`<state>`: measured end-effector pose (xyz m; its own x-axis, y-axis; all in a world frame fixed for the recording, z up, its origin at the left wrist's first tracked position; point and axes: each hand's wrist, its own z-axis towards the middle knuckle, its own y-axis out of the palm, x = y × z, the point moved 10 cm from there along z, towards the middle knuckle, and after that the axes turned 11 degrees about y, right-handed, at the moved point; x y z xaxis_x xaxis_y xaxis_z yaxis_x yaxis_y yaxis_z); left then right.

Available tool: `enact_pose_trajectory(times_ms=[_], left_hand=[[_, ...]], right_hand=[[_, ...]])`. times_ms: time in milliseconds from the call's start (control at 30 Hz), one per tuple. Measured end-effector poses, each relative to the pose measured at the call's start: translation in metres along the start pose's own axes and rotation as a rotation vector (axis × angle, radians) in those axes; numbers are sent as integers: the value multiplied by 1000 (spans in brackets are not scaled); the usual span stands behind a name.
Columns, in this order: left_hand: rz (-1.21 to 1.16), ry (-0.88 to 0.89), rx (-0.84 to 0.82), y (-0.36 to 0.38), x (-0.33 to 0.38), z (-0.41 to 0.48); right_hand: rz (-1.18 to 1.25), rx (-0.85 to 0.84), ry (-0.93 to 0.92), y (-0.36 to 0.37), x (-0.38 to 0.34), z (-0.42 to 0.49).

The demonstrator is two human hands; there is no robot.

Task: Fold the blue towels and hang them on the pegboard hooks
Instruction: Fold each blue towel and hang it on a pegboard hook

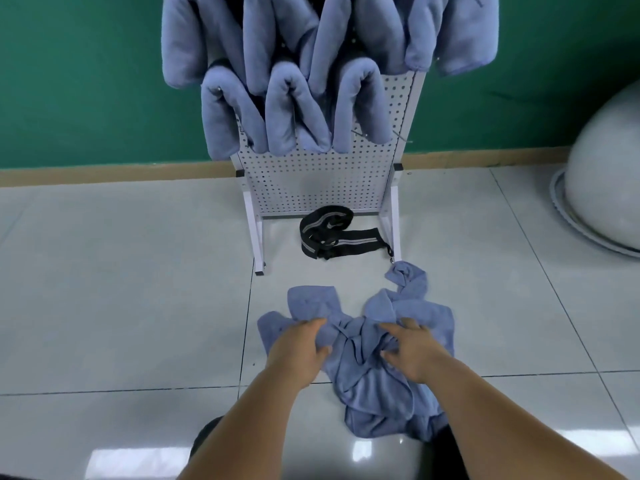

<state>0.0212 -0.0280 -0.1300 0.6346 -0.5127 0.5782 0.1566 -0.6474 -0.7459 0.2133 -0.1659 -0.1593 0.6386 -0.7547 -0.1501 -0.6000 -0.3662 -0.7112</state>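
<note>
The left hand [300,348] curls its fingers round a fold of the crumpled blue towels [374,386], which lie on the shiny floor tiles [121,289]. The right hand [412,351] pinches another fold. Behind them lies a black strap [329,237], its marks too blurry to read. Farther back, folded towels [284,112] hang on the white pegboard [322,181].

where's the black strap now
Head view, centre: the black strap lies on the floor between the legs of the pegboard stand, beyond the crumpled blue towels.
</note>
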Motion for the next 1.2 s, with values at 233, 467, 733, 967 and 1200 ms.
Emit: enact_pose_trajectory(times_ms=[233, 467, 733, 967, 1200], left_hand=[[-22, -20, -13, 2, -9, 20], [-43, -20, -22, 0, 2, 37], [-246, 182, 48, -22, 68, 45], [-251, 302, 267, -113, 126, 27], [-373, 377, 450, -237, 176, -7]], right_hand=[[-119, -65, 36, 12, -12, 33], [286, 95, -16, 0, -7, 32], [1059, 153, -78, -79, -29, -28], [1002, 192, -273, -149, -58, -83], [887, 231, -508, -235, -97, -161]])
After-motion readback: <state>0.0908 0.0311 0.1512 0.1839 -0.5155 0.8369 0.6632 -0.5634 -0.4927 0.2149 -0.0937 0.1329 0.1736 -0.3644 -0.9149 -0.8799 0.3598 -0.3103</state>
